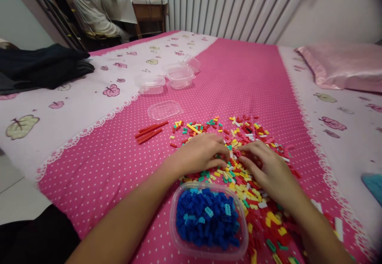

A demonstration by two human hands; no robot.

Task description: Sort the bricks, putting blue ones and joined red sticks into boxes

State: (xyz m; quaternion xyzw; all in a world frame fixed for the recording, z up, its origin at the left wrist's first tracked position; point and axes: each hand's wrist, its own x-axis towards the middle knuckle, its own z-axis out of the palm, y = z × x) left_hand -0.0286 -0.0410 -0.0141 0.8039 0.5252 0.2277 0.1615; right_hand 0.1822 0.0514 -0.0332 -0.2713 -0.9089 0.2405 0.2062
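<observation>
Many small plastic building bricks (pixel 235 174) in red, yellow, green, white and pink lie scattered in a loose pile on the bed. My left hand (pixel 205 152) reaches into the pile from the left, with its thumb and forefinger bent and apart among the bricks. Just across from it, my right hand (pixel 267 168) has thumb and forefinger close around a small red brick (pixel 236 153); the fingertips partly hide it. In front of both hands stands a clear plastic tub (pixel 174 238) filled with dark blue bricks (pixel 205 232) and several light blue ones.
Long red strips (pixel 151 132) lie left of the pile. Beyond them are a clear lid (pixel 165 110) and clear empty tubs (pixel 179 75). Dark clothes (pixel 44 67) lie at far left, a pink pillow (pixel 343 67) at right. A person (pixel 92 7) sits by a desk (pixel 147 11) behind.
</observation>
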